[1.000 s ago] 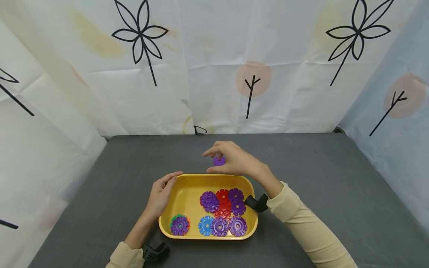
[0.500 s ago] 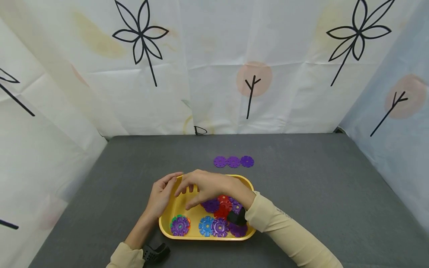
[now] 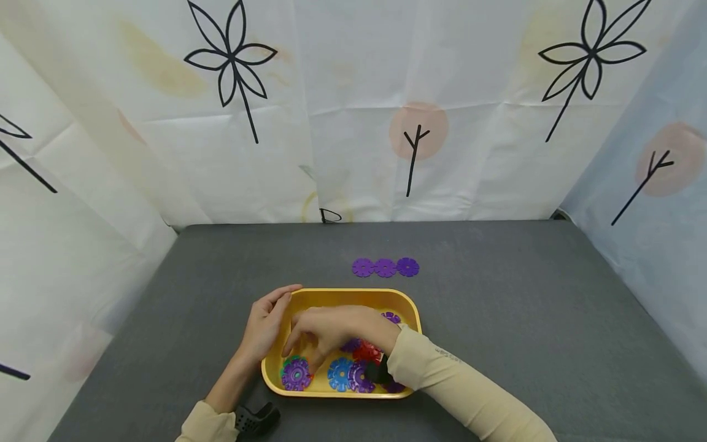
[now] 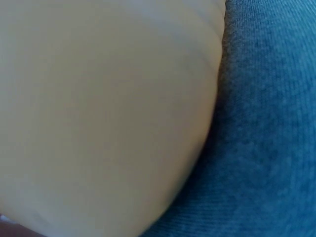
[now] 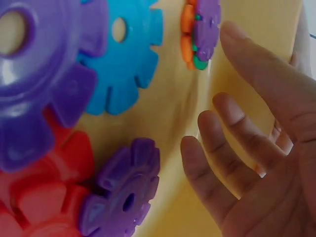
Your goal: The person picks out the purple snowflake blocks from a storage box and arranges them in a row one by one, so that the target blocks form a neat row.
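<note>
Resting, fingers nearly straight, on the far-left rim of the yellow tray, the left hand is presumably placed to steady it. Inside, the right hand, fingers parted and nothing held, is positioned near stacked discs, seemingly for reach. Red discs are partly covered; thumb contact cannot be confirmed. No fingers are shown in the left wrist view.

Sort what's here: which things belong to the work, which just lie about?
Probably the work:
yellow plastic tray, left fingers at its rim
stacked purple flower-shaped plastic disc, nearest the right fingers
red flower-shaped plastic discs
blue flower-shaped plastic disc
row of three purple flower-shaped plastic discs

Probably just around:
white printed cloth backdrop
black wrist-worn device
grey table
</note>
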Available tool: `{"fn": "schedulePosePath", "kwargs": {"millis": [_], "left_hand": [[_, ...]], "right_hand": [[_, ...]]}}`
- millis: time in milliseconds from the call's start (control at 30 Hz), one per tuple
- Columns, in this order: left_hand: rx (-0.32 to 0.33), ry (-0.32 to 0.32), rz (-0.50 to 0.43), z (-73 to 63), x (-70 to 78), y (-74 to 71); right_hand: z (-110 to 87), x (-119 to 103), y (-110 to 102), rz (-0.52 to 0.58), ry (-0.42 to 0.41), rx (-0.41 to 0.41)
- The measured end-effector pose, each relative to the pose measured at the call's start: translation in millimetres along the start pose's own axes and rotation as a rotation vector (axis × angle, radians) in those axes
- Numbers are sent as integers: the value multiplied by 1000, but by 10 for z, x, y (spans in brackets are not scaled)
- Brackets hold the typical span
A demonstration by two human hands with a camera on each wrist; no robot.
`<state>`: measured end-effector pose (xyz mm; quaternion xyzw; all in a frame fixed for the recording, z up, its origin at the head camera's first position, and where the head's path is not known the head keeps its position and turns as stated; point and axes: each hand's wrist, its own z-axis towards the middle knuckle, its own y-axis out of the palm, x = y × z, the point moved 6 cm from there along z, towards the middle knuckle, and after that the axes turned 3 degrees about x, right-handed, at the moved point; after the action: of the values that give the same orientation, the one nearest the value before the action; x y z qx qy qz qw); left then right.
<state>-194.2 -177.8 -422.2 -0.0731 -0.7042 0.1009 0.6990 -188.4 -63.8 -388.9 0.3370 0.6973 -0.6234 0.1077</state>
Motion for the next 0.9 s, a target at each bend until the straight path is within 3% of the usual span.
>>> {"fn": "schedulePosePath", "kwargs": {"millis": [267, 567, 900], "left_hand": [[-4, 8, -16, -5, -8, 1], [-13, 3, -30, -3, -25, 6], [-4, 13, -19, 7, -8, 7]], "right_hand": [[61, 20, 176, -125, 12, -66], [47, 52, 168, -176, 50, -39], [72, -9, 192, -295, -43, -65]]}}
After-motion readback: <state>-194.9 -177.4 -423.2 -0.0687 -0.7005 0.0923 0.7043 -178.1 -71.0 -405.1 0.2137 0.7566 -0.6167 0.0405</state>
